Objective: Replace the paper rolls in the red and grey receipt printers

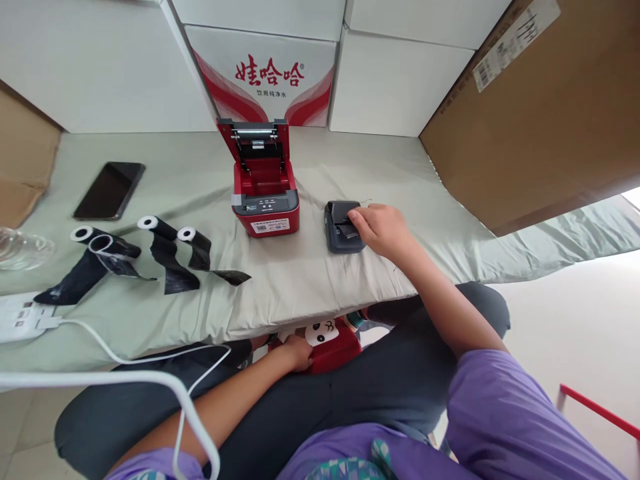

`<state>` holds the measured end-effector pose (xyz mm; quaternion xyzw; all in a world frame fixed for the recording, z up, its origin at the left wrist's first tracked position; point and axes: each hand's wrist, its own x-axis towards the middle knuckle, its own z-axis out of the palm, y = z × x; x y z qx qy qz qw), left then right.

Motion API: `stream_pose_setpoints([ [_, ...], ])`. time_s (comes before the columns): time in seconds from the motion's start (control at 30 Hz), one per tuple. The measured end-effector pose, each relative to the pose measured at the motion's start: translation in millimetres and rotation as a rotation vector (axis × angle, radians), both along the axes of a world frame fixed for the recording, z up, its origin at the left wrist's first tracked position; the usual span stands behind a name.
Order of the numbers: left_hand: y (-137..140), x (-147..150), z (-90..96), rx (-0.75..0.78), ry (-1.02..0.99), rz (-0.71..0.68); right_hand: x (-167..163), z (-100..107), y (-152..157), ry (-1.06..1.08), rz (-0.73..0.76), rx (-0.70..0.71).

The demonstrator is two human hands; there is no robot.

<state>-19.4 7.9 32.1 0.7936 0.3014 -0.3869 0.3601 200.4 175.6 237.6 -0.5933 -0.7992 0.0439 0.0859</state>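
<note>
A small dark label printer (345, 235) sits on the cloth-covered surface. At its top right my right hand (378, 228) is closed, its fingertips pinching the end of a black strip (345, 215) that lies over the printer. Below the surface's front edge, between the legs, my left hand (296, 352) is closed on the edge of a red stool (333, 359) with a cartoon face; part of its fingers is hidden. To the left of the dark printer stands a red printer (267, 207), its lid raised and its inside showing.
Several rolls of black strip (173, 250) lie partly unwound at left, by a phone (110, 191), a clear bottle (25, 248) and a white power strip (23, 317). A white cable (150, 379) crosses the lower left. White boxes (270, 80) line the back; a cardboard box (540, 120) stands right.
</note>
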Motion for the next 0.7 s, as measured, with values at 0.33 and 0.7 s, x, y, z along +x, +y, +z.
stream_pose_setpoints([
  [0.33,1.7,12.1,-5.8,0.015,0.002,-0.02,-10.1,7.5,-16.6,-0.092,-0.036,-0.114],
  [0.7,3.4,3.2,6.0,0.053,0.0,-0.009,-121.8,51.7,42.8,0.295,0.096,0.121],
])
